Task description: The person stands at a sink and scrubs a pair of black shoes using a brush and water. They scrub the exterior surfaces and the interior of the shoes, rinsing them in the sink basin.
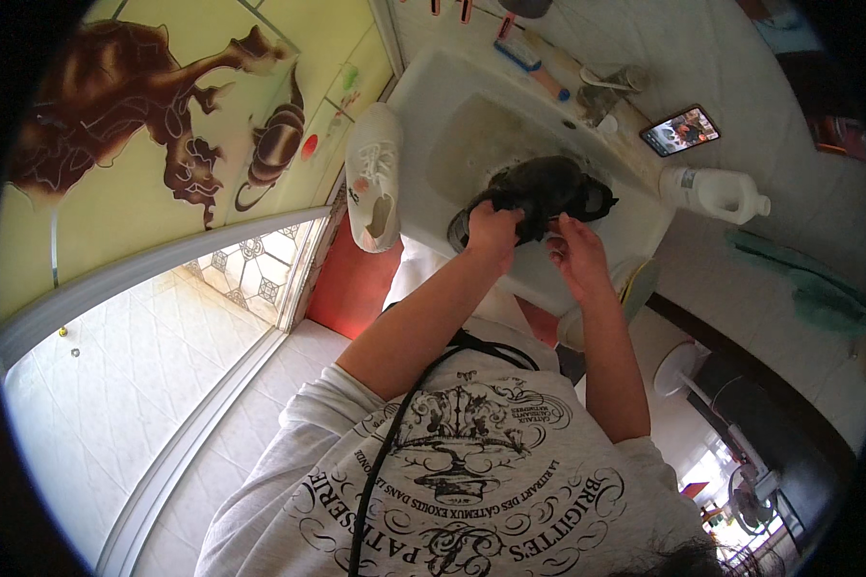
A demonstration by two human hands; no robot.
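One white ceramic sink (416,135) with a rounded front corner sits in the head view, cloudy greyish water pooled over part of its floor. In the sink, toward its near right side, lies a black shoe (547,181) with a grey ridged edge at its left end. The left hand (492,234) is closed over the near left part of the shoe, gripping it over the sink. The right hand (579,258) is beside it at the near right of the sink, its thumb and fingertips drawn together close to the shoe; whether they pinch something thin there, I cannot tell.

On the left rim of the sink rests a white lace-up sneaker (373,181) with small dark and reddish marks near its opening. Along the far right edge of the sink lies a long brush (537,69) in blue, white and orange, and near it a murky translucent cup (630,79) with a pale handle across it. To the right of the sink are a dark-framed phone (681,131) with its screen lit and a white plastic jug (714,193) tipped on its side, its looped handle toward the right. Farther right of the sink is a crumpled, greenish translucent sheet (818,293). Left of the sink stands a yellow panel (346,38) with a brown painted design.
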